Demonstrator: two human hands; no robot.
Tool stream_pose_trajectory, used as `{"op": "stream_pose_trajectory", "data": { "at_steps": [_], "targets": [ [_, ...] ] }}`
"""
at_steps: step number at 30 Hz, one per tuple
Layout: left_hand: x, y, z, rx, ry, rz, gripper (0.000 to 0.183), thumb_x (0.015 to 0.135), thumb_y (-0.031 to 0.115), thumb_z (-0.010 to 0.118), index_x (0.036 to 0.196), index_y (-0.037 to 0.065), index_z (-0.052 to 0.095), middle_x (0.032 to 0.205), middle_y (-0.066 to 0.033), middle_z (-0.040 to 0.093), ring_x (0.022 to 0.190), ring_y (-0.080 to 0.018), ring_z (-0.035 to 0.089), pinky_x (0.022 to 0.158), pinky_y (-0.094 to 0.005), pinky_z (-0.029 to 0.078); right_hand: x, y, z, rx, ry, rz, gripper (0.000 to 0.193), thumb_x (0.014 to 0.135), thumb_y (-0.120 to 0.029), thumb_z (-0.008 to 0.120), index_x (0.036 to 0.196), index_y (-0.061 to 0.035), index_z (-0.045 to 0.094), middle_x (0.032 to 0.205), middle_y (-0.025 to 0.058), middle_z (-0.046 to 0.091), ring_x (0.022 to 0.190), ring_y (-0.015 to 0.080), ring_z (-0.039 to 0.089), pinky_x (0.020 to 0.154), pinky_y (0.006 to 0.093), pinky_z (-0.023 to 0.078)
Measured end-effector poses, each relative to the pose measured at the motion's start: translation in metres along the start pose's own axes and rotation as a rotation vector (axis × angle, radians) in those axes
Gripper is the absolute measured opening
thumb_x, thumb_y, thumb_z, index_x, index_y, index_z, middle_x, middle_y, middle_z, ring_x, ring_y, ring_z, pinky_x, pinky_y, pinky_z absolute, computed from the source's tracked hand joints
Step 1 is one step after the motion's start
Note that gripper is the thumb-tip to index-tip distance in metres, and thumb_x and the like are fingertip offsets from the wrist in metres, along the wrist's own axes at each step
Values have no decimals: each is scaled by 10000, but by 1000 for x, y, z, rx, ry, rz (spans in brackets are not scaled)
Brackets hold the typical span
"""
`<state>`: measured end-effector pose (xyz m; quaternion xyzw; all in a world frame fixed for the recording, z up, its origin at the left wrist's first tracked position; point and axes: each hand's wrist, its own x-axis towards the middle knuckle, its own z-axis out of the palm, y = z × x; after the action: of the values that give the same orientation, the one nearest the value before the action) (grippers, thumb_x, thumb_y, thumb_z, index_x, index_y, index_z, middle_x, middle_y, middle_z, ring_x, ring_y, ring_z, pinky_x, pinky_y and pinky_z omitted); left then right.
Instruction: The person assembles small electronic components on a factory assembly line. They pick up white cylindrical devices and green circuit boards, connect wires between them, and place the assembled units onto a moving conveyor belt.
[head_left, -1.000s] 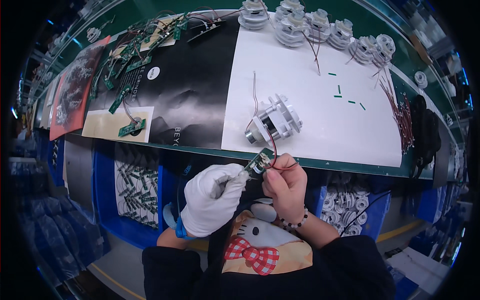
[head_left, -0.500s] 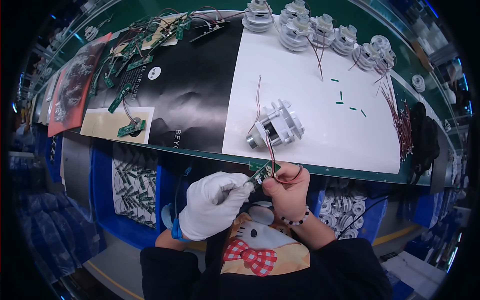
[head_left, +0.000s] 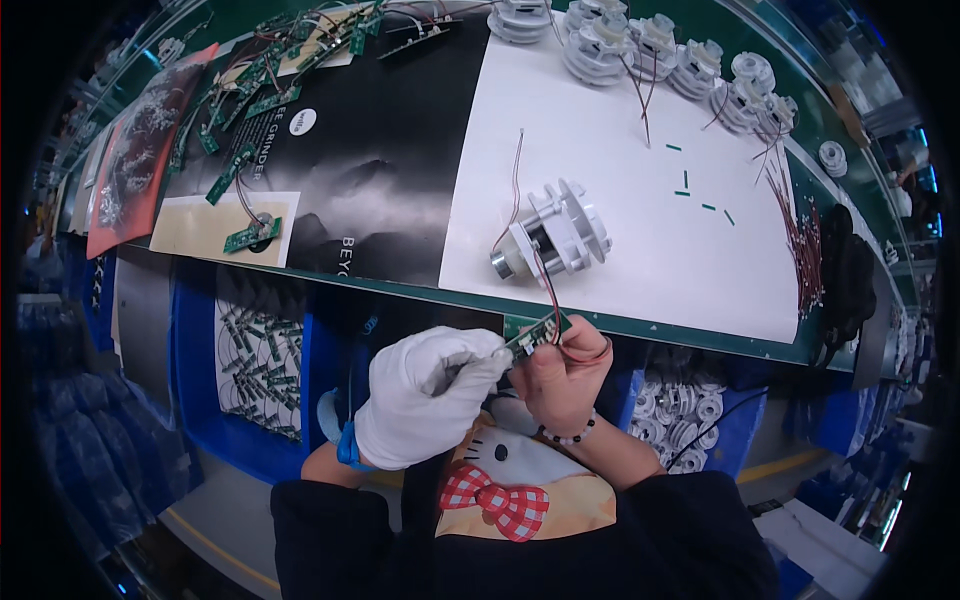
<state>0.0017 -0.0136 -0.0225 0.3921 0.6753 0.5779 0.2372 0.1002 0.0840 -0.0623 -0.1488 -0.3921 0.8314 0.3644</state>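
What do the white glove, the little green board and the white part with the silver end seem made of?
White glove: probably fabric, matte, with soft creases.
Green board: likely stiff circuit-board laminate; it looks flat and carries small components.
White part: looks like hard, smooth plastic, with crisp, even-coloured discs.
Silver end: seems metal, judging by its shine.

The white sheet (head_left: 690, 280) has room lower right; 1 motor unit (head_left: 565, 230) blocks its left.

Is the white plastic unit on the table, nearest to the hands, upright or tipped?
Tipped: the white plastic unit lies on its side on the white sheet, its discs standing on edge and its metal end pointing sideways.
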Motion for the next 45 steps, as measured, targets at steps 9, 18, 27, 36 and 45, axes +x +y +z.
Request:
{"op": "stream_pose_trajectory", "data": {
  "at_steps": [9, 18, 27, 36, 45],
  "targets": [
    [6, 11, -3, 238, 19, 242, 142, 778, -48, 620, 897, 9, 568, 737, -93, 591, 596, -136, 594, 515, -225, 456, 1, -25, -2, -71, -86, 176, 79, 802, 17, 526, 846, 74, 561, 625, 67, 566, 522, 67, 499, 489, 200, 402],
    [7, 15, 0, 293, 52, 239, 191, 701, 56, 723, 860, 45, 618, 703, -101, 611, 576, -250, 602, 478, -297, 464, 0, -24, -4, -114, -100, 59, 148, 772, 30, 506, 874, 96, 590, 654, 89, 599, 554, 103, 561, 533, 232, 446],
    [6, 16, -6, 324, -62, 334, 255, 700, 44, 714, 924, 47, 591, 743, -111, 619, 581, -258, 607, 468, -306, 466, -2, -18, -9, -163, -142, -5, 187, 781, -3, 527, 936, 57, 613, 640, 72, 588, 540, 88, 549, 488, 196, 410],
    [8, 16, -31, 401, -37, 307, 177, 713, 51, 703, 857, 58, 599, 689, -87, 604, 561, -242, 590, 467, -285, 449, 64, -158, 12, -975, -961, 94, 234, 711, -161, 732, 863, 9, 679, 659, 90, 645, 564, 201, 635, 524, 266, 491],
    [-8, 13, -34, 327, 150, 155, 122, 728, 8, 675, 816, 36, 596, 676, -94, 601, 523, -215, 569, 464, -273, 432, 176, -39, 47, -2003, -933, -269, 304, 686, -322, 697, 594, -35, 663, 577, 128, 610, 558, 285, 593, 621, 363, 485]
  ]
}}
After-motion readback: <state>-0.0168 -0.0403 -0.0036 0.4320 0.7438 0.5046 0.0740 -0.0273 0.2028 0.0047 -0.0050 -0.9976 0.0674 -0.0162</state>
